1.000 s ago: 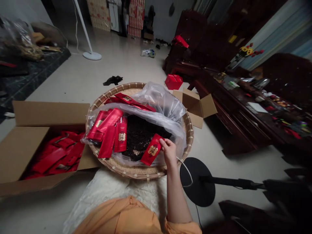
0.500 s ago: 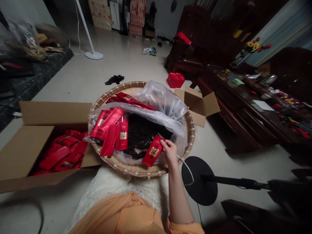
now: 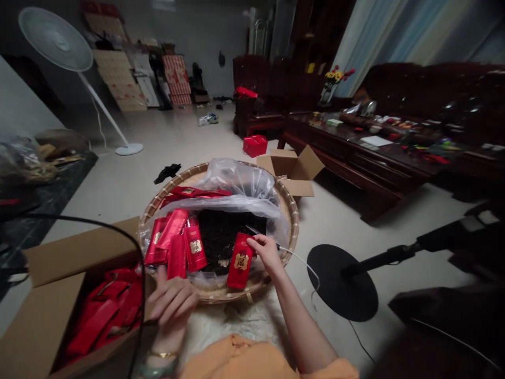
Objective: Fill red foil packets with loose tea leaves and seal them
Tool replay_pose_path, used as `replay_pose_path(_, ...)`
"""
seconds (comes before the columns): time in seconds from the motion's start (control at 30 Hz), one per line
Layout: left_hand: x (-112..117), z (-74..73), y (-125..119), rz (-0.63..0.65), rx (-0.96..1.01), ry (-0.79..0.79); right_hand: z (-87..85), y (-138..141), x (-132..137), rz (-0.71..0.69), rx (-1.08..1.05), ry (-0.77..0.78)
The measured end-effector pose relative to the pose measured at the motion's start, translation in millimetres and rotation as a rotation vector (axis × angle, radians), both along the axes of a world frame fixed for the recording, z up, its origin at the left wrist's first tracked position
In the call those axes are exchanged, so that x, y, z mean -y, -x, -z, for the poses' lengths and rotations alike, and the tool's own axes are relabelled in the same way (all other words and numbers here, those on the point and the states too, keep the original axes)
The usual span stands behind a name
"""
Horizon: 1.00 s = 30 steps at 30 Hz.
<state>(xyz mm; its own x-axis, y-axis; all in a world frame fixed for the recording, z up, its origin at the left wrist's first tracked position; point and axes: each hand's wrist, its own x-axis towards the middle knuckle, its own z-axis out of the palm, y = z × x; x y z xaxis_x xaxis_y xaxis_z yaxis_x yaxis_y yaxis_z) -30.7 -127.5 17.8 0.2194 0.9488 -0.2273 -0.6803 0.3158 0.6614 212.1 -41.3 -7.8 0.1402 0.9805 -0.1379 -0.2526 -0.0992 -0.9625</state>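
My right hand (image 3: 263, 251) pinches a flat red packet (image 3: 239, 263) with a cream label by its upper right edge, over the front of a round bamboo tray (image 3: 294, 221). Behind these fingers shows a dark rod (image 3: 252, 229); whether the hand touches it is unclear. Dark crumbly material (image 3: 213, 231) lies on a clear plastic bag (image 3: 240, 181) in the tray. My left hand (image 3: 173, 302), slightly blurred, is at the tray's front left edge, fingers loosely bent and no object visible in it. Several red packets (image 3: 176, 258) lie just beyond it.
An open carton (image 3: 51, 321) full of red packets stands at the left, a black cable (image 3: 140, 263) crossing before it. Another open carton (image 3: 303, 187) sits behind the tray. At right are a black round stand base (image 3: 341, 281), a white cord (image 3: 303, 263) and a dark wooden table (image 3: 335, 152).
My left hand has come into view at the tray's front left. The right hand still holds the red packet, now turned more upright. The camera view has tilted up and shifted.
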Motion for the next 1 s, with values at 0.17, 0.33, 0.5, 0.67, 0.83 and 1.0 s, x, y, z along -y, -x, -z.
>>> replay_pose_path(0.17, -46.4, 3.8, -47.4, 0.504, 0.104, 0.091, -1.9, -7.7, 8.0, 0.059, 0.022, -0.008)
replay_pose_path(0.33, -85.0, -46.4, -31.4, 0.996, -0.356, -0.243, 4.0, -3.8, 2.3, 0.068, 0.007, 0.002)
replay_pose_path(0.5, -94.5, -59.6, -53.5, 0.376, -0.712, -0.521, 5.9, 10.0, -5.5, 0.091, -0.013, -0.001)
replay_pose_path(0.67, -83.7, -8.9, -71.0, -0.364, -0.777, -0.335, 1.5, 11.6, -5.2, 0.095, 0.03, 0.002)
replay_pose_path(0.83, -103.8, 14.8, -65.4, 0.111, -0.679, -0.206, -7.9, 20.8, -10.0, -0.01, 0.089, -0.01)
replay_pose_path(1.0, -120.9, 12.3, -60.0, 0.196, -0.696, -0.131, -11.6, 32.4, -25.5, -0.027, 0.126, -0.017)
